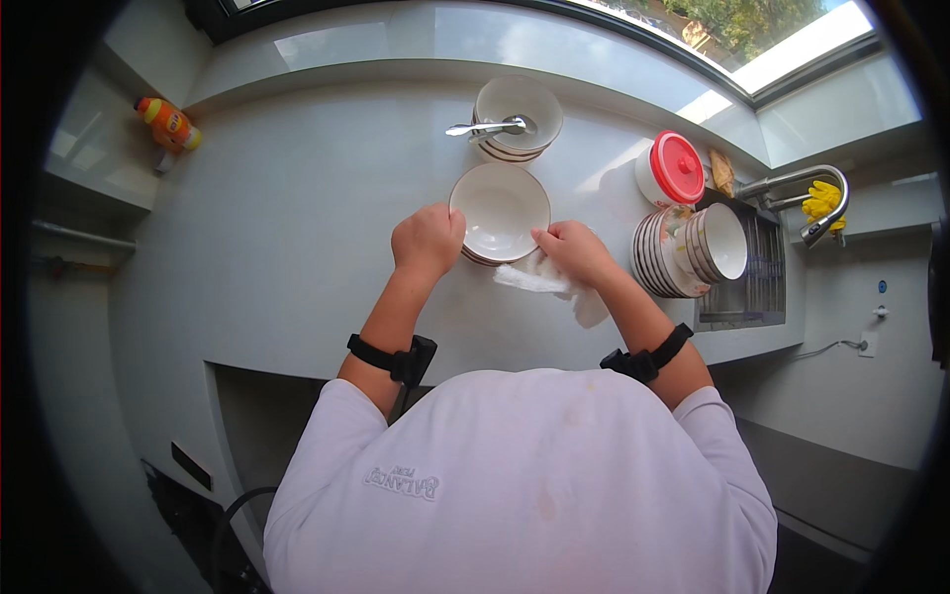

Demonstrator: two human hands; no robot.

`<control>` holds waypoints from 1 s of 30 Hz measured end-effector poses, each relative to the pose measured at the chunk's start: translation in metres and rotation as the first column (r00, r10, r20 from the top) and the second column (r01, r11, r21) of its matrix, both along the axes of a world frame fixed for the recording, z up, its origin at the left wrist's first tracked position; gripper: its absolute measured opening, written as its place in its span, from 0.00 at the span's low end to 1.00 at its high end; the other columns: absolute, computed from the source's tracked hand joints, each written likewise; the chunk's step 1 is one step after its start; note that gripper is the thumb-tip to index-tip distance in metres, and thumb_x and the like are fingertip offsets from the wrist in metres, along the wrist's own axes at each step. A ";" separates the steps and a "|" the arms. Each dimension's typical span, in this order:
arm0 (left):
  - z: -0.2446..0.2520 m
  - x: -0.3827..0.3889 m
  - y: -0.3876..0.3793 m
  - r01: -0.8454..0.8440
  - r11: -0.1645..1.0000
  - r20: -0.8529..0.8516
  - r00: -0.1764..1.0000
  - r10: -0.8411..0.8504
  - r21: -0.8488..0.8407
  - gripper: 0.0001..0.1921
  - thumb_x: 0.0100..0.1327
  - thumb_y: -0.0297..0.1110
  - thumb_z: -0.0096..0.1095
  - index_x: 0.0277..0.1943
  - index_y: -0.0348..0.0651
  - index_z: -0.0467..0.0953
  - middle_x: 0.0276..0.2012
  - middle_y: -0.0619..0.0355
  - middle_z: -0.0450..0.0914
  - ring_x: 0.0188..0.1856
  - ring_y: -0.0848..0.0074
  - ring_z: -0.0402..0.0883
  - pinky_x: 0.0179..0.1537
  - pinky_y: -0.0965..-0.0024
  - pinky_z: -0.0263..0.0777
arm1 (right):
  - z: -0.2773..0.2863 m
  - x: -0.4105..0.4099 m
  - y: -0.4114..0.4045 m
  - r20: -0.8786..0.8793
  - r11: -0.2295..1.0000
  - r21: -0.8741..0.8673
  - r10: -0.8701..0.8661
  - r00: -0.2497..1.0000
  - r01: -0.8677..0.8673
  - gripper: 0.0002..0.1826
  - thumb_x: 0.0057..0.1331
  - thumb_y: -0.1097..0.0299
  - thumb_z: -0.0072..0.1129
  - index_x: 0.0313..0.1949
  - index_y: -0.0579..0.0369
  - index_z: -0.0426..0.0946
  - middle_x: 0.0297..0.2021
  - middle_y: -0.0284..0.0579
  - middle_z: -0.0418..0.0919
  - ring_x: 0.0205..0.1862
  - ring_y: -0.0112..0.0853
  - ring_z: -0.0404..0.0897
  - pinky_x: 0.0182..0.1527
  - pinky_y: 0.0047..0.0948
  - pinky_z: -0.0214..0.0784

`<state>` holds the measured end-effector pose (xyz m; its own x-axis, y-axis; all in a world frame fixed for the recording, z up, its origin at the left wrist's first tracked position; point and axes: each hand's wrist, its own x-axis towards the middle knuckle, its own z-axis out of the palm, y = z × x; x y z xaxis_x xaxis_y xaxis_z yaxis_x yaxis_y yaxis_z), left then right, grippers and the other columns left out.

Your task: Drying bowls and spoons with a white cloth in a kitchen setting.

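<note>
Both my hands grip a shallow white dish [499, 208] by its opposite sides, at the top of a small stack on the counter. My left hand [428, 236] is closed at its left rim. With the thumb on the right rim, my right hand [575, 251] also has a white cloth [531, 278] under and beside it. How firmly the cloth is held is hidden by the fingers. Just behind the dish stands a stack of white bowls [545, 122], with metal spoons [490, 128] lying in the top one.
To the right are stacked plates [657, 256] with tilted bowls [724, 241] on them, and a white container with a red lid [677, 167]. Beyond lie the sink [768, 297], a faucet [798, 174] and yellow gloves [822, 202]. An orange bottle [169, 122] stands far left.
</note>
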<state>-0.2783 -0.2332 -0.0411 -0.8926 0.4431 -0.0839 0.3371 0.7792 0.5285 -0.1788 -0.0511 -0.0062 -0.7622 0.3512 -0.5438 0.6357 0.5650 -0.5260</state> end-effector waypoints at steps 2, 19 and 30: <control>-0.001 0.000 -0.001 -0.002 1.000 0.006 1.000 0.002 0.021 0.18 0.58 0.42 0.41 0.24 0.37 0.72 0.24 0.45 0.76 0.28 0.52 0.74 0.30 0.55 0.67 | 0.004 -0.001 -0.001 -0.010 1.000 0.013 0.010 1.000 -0.009 0.21 0.61 0.53 0.46 0.32 0.60 0.78 0.23 0.48 0.78 0.27 0.38 0.76 0.35 0.33 0.66; -0.001 0.004 0.000 0.013 1.000 -0.084 0.996 -0.010 0.027 0.18 0.57 0.41 0.42 0.23 0.38 0.73 0.23 0.47 0.76 0.25 0.54 0.75 0.27 0.57 0.67 | -0.004 0.002 0.000 -0.068 1.000 0.025 0.013 0.998 -0.011 0.20 0.60 0.56 0.46 0.31 0.63 0.77 0.23 0.51 0.77 0.27 0.39 0.75 0.34 0.34 0.65; -0.003 0.004 -0.001 0.016 1.000 -0.101 0.995 -0.016 0.001 0.18 0.59 0.42 0.42 0.24 0.38 0.73 0.25 0.48 0.77 0.28 0.54 0.75 0.30 0.57 0.68 | -0.008 0.001 0.001 -0.048 0.999 0.040 0.026 0.999 -0.024 0.21 0.62 0.55 0.46 0.32 0.63 0.77 0.23 0.49 0.77 0.26 0.35 0.75 0.34 0.32 0.65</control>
